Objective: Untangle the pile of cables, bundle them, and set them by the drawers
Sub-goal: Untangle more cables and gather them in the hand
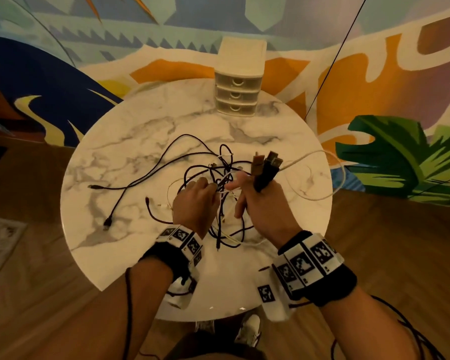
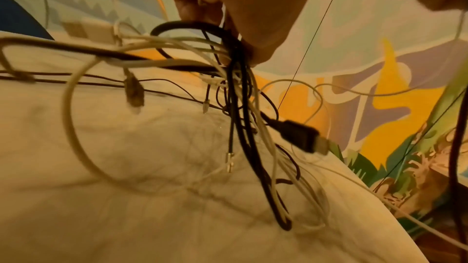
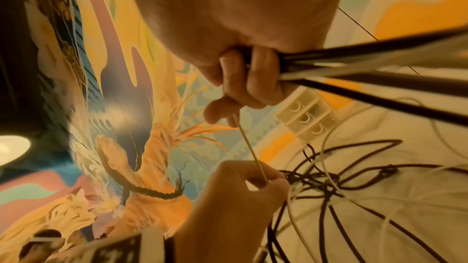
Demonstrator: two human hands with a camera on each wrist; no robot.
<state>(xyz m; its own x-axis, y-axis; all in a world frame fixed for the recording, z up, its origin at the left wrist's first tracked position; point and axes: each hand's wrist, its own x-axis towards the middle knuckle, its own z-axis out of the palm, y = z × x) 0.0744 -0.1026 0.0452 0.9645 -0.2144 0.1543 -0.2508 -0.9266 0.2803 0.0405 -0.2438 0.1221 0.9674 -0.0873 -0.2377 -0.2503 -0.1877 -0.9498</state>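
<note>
Both hands are up over the round table [image 1: 109,157]. My left hand [image 1: 195,201] pinches the knot of black and white cables [image 1: 218,183]; its fingertips are hidden in the wires. My right hand [image 1: 260,201] squeezes a bunch of plugs [image 1: 266,165] and pinches a thin white cable [image 3: 249,147] too. Little drawers [image 1: 237,97] sit at the far edge, well apart from the pile.
</note>
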